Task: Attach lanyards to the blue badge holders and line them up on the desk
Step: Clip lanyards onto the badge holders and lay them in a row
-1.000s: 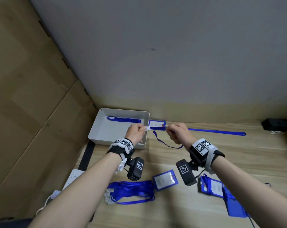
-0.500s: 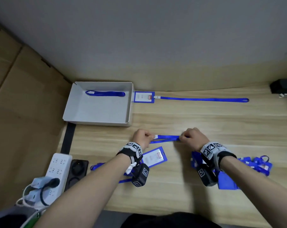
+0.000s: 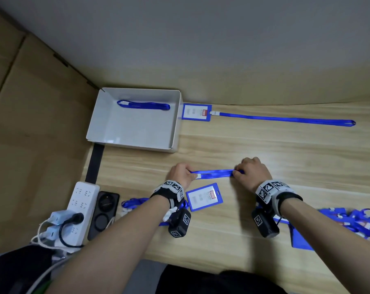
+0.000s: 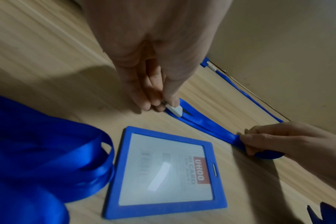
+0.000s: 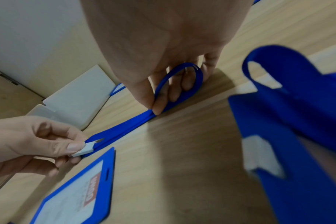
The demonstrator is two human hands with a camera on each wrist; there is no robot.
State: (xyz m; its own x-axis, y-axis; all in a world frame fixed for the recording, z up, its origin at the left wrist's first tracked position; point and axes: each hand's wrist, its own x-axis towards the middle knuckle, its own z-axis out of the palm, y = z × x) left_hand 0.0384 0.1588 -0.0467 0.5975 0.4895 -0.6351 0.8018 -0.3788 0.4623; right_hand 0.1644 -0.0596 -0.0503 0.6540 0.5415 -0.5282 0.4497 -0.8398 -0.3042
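Observation:
A folded blue lanyard is stretched between my hands just above the desk. My left hand pinches its white clip between thumb and fingers. My right hand pinches the doubled strap, with a loop curling past the fingers. A loose blue badge holder lies flat just below the lanyard. At the back, a badge holder with its lanyard attached lies straight along the wall.
A white tray at the back left holds one lanyard. Bundled lanyards lie under my left forearm; more holders and lanyards lie at the right. A power strip sits off the desk's left edge.
One second ago my hands were at the back by the tray with the attached badge. They have come to the near middle of the desk and now hold another lanyard taut.

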